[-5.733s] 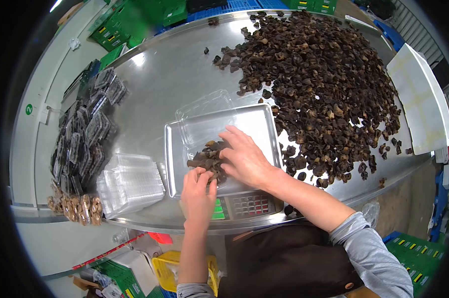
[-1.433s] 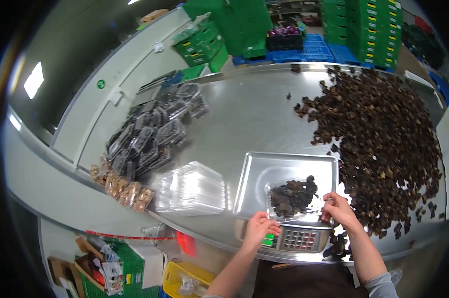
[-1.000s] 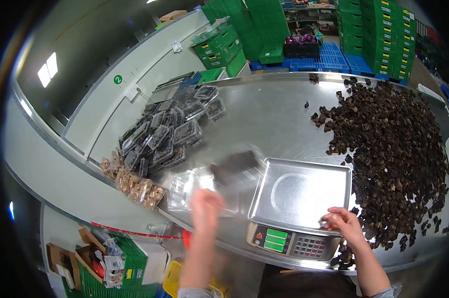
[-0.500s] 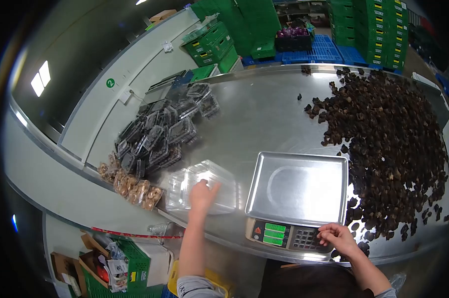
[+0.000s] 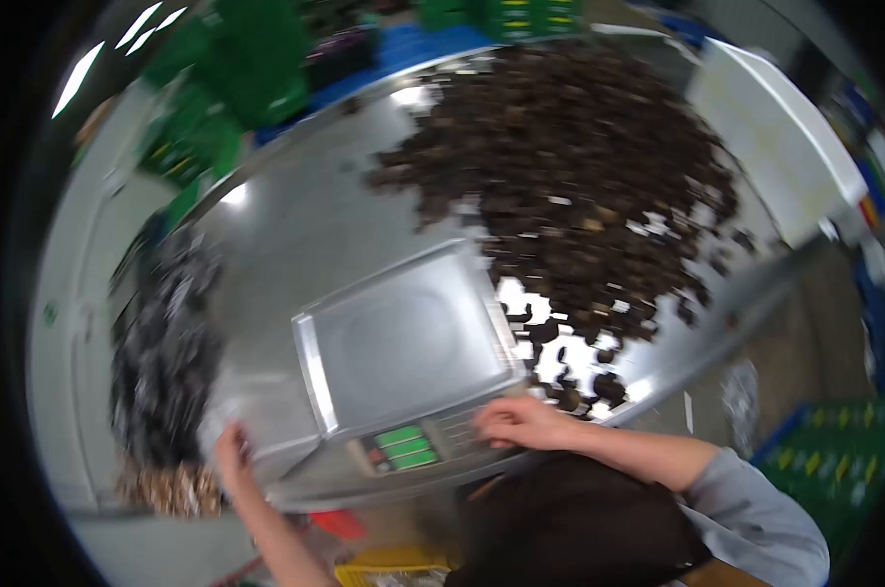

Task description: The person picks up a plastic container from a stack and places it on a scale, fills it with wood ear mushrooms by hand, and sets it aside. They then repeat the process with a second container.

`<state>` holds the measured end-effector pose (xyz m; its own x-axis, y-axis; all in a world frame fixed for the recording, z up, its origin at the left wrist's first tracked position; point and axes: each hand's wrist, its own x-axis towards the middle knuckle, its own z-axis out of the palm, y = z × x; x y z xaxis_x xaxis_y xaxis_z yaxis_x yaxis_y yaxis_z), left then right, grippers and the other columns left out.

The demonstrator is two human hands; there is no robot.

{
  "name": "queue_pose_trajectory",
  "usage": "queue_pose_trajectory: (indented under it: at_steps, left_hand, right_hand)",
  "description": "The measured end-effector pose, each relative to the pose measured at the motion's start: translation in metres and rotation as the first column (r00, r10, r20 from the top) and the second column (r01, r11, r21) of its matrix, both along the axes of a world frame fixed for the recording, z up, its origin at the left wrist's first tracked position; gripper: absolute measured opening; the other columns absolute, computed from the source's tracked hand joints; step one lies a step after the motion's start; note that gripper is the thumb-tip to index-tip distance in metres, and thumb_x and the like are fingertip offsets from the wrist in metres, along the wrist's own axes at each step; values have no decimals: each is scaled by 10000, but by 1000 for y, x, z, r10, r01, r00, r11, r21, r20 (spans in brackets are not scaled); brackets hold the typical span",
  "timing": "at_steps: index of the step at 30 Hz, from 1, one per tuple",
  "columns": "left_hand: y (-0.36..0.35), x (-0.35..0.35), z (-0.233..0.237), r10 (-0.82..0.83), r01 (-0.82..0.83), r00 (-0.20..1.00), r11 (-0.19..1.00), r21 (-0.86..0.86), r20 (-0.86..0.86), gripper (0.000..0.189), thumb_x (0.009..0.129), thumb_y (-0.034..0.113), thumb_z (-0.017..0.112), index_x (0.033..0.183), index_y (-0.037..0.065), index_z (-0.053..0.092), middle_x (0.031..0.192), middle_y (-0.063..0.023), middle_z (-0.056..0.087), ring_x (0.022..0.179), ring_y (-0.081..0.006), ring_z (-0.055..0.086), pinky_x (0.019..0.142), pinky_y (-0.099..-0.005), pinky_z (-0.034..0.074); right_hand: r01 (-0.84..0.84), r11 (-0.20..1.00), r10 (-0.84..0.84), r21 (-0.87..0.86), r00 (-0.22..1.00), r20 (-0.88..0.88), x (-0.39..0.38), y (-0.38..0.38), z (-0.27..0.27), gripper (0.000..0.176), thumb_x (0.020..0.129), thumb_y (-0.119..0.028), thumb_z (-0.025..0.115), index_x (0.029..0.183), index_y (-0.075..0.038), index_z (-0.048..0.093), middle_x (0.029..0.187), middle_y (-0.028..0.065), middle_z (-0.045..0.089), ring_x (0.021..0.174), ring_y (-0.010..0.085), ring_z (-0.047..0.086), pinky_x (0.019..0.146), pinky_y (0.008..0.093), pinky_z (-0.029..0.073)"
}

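Note:
My left hand (image 5: 232,455) is at the near-left edge of the clear plastic trays (image 5: 266,406), its fingers smeared by motion. Whether it grips a tray cannot be made out. My right hand (image 5: 521,423) hovers at the keypad end of the weighing scale (image 5: 408,338), fingers loosely bent and apart, with nothing visible in them. The scale's metal pan is bare, and its green display (image 5: 405,447) is lit but too blurred to read. Beyond the pan spreads a big heap of dark brown mushroom-like pieces (image 5: 579,186).
Dark filled clear packs (image 5: 174,342) are piled on the left of the steel table (image 5: 276,245), with light-brown packs (image 5: 174,489) in front. A white box (image 5: 780,137) stands far right. Green crates (image 5: 834,450) sit lower right, and a yellow crate (image 5: 394,567) is below the table edge.
The view has swung right and blurred, so the table's contents appear further left. My left hand has shifted from over the clear trays to their near-left edge. My right hand stays by the keypad.

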<state>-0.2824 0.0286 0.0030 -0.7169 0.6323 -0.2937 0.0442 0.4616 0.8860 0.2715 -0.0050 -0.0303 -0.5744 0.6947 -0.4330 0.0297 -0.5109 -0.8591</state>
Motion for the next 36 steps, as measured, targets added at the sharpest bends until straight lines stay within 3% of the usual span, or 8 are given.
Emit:
queue_pose_trajectory:
  at_steps: [3, 5, 7, 9, 15, 20, 25, 36]
  left_hand:
    - [-3, -7, -8, 104, -26, 901, 982, 188, -421, 250, 956, 270, 601, 984, 34, 681, 804, -59, 651, 671, -145, 600, 587, -289, 490]
    - [-6, 92, 27, 221, 50, 520, 956, 288, -825, 274, 990, 237, 559, 1034, -13, 660, 888, -102, 659, 764, -190, 630, 671, -314, 519]
    - [-10, 142, 16, 116, 242, 549, 926, 291, -828, 230, 976, 164, 556, 1072, -29, 636, 977, -121, 653, 856, -231, 636, 757, -351, 515]
    - [-14, 211, 11, -178, 606, 222, 795, -7, -959, 182, 923, 107, 595, 1050, -20, 624, 997, -141, 640, 892, -283, 627, 790, -394, 498]
    - [-1, 320, 9, -796, 691, 4, 440, -574, -605, 241, 829, 37, 649, 1059, -12, 595, 1026, -204, 597, 957, -379, 586, 831, -447, 473]
    - [-2, 394, 30, -602, 887, 114, 420, -191, -790, 486, 760, 30, 714, 1220, -1, 560, 1205, -211, 584, 1160, -394, 545, 994, -456, 434]
    - [40, 526, -22, -785, 976, 156, 218, -30, -600, 603, 791, 70, 702, 1347, 6, 477, 1365, -221, 497, 1308, -378, 440, 1105, -433, 342]
    - [5, 607, -92, -774, 967, -254, -197, -162, -580, 650, 733, 100, 732, 1318, 11, 462, 1436, -214, 384, 1406, -447, 251, 1100, -580, 250]
  right_hand:
    - [-25, 1000, 25, 5, 1000, -1, 8, 0, 7, 266, 984, -207, 569, 1197, -49, 593, 1051, 46, 685, 864, 100, 656, 774, 243, 542]
    - [-3, 1000, 3, 6, 1000, -7, 12, -1, 3, 248, 962, -168, 577, 1172, -39, 605, 1027, 70, 695, 873, 113, 663, 786, 253, 538]
    - [38, 994, -44, 105, 997, 56, 24, 0, 5, 230, 947, -140, 577, 1147, -36, 617, 1005, 81, 700, 876, 120, 666, 790, 261, 536]
    - [67, 931, -143, 358, 971, 189, 38, 3, 3, 204, 902, -97, 579, 1082, -31, 647, 956, 120, 709, 878, 182, 688, 799, 309, 536]
    - [-89, 559, -507, 824, 749, 425, 140, 53, -21, 209, 863, -132, 578, 1056, -79, 637, 1077, 108, 629, 1061, 286, 585, 957, 413, 454]
    - [-268, 442, -658, 856, 552, 513, 211, 121, -24, 402, 814, -212, 679, 1198, -124, 597, 1300, 122, 533, 1282, 328, 432, 1050, 504, 379]
    - [-458, 638, -526, 619, 326, 785, 211, 132, -44, 566, 789, -373, 718, 1289, -162, 559, 1413, 141, 429, 1386, 379, 295, 1081, 622, 276]
    - [-225, 496, -624, 839, 579, 524, 240, -5, -59, 424, 756, -217, 737, 1143, -118, 595, 1320, 102, 504, 1342, 322, 396, 1127, 592, 251]
